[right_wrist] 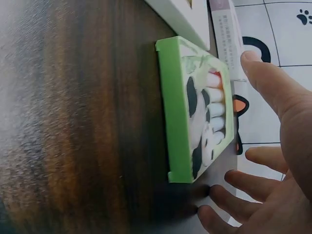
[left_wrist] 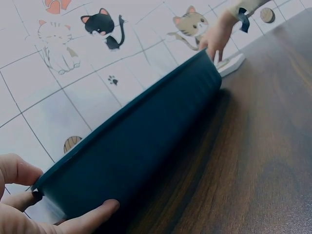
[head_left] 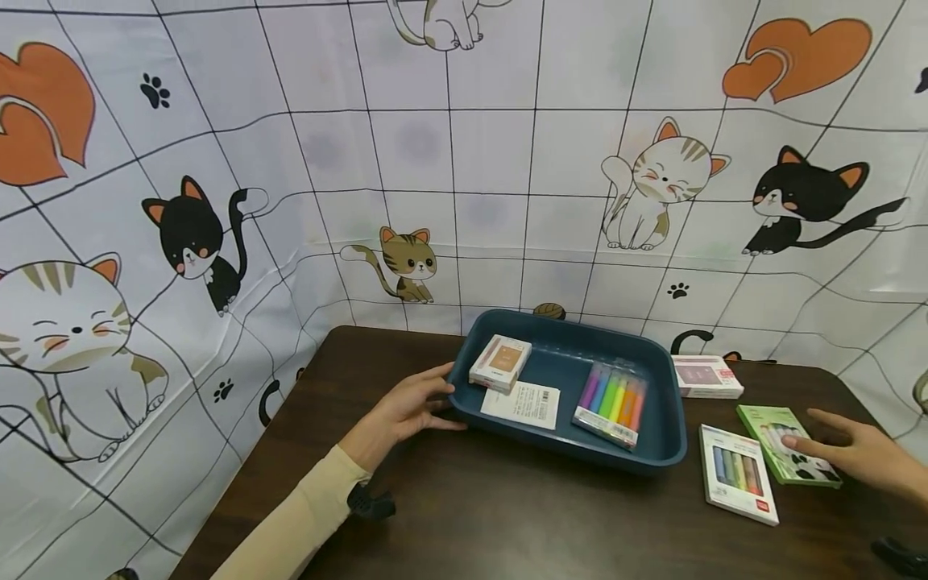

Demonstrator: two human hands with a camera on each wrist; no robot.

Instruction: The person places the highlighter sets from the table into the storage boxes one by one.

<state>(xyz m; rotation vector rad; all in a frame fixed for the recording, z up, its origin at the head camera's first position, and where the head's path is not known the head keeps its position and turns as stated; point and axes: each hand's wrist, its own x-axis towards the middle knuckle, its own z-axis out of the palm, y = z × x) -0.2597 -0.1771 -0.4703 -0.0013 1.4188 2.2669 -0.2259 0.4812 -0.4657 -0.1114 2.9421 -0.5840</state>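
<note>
A dark blue plastic tray (head_left: pixel 561 350) stands on the brown table. At its left end my left hand (head_left: pixel 406 411) grips it, fingers over the rim and thumb (left_wrist: pixel 100 214) against the outer wall. Inside lie a small white-and-tan box (head_left: pixel 500 362), a printed white card (head_left: pixel 522 404) and a clear pack of coloured markers (head_left: pixel 612 403). My right hand (head_left: pixel 863 455) hovers at the right, fingers spread and holding nothing. Close by it lies a green box (right_wrist: pixel 175 112) with a panda picture and a window showing coloured sticks.
Left of the green box lies a white box (head_left: pixel 739 475) with coloured sticks in its window. Behind, beside the tray's right end, is a white-and-pink box (head_left: pixel 706 377). A cat-patterned cloth (head_left: pixel 493 161) hangs close behind the table (head_left: pixel 507 515).
</note>
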